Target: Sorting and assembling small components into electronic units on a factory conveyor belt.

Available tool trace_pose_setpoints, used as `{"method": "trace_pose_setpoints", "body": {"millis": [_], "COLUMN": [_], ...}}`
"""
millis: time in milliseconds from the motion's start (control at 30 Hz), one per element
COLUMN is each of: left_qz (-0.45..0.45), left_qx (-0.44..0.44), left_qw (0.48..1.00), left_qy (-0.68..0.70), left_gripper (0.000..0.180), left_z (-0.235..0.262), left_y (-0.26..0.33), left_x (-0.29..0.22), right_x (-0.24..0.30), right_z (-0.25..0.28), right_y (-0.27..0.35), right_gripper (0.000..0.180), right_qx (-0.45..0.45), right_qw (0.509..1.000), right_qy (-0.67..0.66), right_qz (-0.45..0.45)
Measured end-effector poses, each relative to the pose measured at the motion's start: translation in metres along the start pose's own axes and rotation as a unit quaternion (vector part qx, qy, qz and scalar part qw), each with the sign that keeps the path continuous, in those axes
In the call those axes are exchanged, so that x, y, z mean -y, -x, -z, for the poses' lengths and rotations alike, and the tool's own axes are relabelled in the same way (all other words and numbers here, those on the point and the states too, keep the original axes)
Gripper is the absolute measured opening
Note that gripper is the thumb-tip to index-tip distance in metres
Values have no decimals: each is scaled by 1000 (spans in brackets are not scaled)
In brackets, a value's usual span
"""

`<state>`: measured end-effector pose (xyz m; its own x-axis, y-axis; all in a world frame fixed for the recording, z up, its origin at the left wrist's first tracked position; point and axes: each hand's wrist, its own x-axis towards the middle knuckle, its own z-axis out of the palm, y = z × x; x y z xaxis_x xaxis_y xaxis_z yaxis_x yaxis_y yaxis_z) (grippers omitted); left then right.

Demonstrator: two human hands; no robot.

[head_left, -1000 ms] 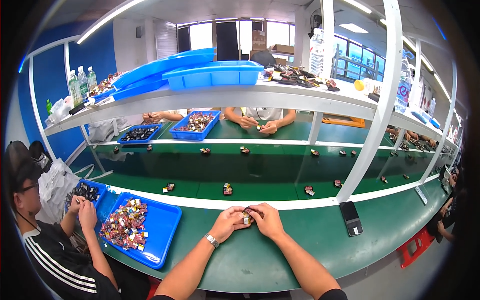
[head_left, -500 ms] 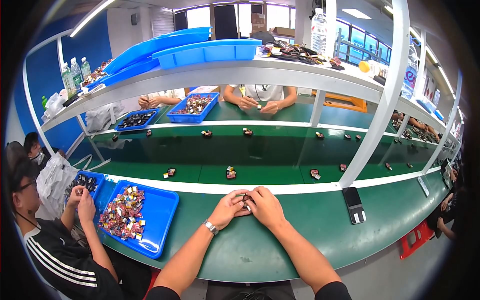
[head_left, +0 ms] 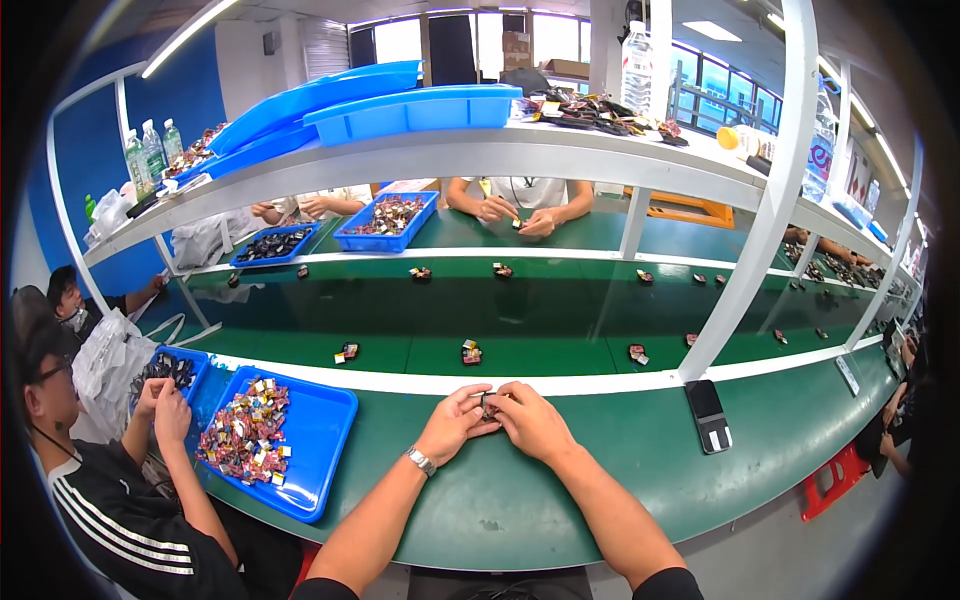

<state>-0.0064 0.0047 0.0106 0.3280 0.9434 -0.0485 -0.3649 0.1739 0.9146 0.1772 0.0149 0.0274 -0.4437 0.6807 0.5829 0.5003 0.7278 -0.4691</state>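
Observation:
My left hand [head_left: 452, 426] and my right hand [head_left: 534, 420] meet over the green worktop [head_left: 440, 510], close to its white far rail. Fingers of both close round a small dark part [head_left: 488, 404]; it looks like a black casing, mostly hidden by the fingertips. To the left of my left arm lies a blue tray [head_left: 325, 455], where a heap of small red circuit pieces [head_left: 245, 430] with white and yellow blocks is piled. The tray is apart from my hands.
Beyond the rail, a green conveyor belt [head_left: 420, 310] carries several small assemblies. A black flat device [head_left: 708, 415] lies right of my hands, beside a white post [head_left: 745, 220]. Another person sits close on my left, hands at a tray of black parts. Overhead runs a shelf [head_left: 420, 160] holding blue trays and bottles.
The assemblies on the belt have shifted slightly to the right. My hands stay together, with fingers slightly rearranged around the dark part. Across the belt, one person's hands have moved.

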Motion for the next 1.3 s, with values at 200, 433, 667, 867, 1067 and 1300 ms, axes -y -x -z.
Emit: {"method": "trace_pose_setpoints", "body": {"millis": [200,433,667,867,1067,1300], "left_qz": [-4,-4,3,-6,-10,-7], "left_qx": [9,19,19,43,45,34], "left_qw": [1000,999,999,998,997,999], "left_qy": [-11,-42,-38,-55,-54,-43], "left_gripper": [39,38,40,45,42,34], "left_z": [0,-1,0,3,1,2], "left_y": [0,0,1,1,1,0], "left_x": [0,1,-1,1,-1,2], "right_x": [0,-9,-12,-13,-13,-7], "right_z": [3,3,2,-3,1,-1], "right_y": [0,3,4,5,5,7], "right_gripper": [17,15,12,10,12,10], "right_qx": [27,25,36,29,44,31], "right_qw": [999,998,994,991,990,987], "right_qy": [13,-53,-89,-103,-108,-133], "right_qz": [-34,-38,-57,-78,-74,-90]}}
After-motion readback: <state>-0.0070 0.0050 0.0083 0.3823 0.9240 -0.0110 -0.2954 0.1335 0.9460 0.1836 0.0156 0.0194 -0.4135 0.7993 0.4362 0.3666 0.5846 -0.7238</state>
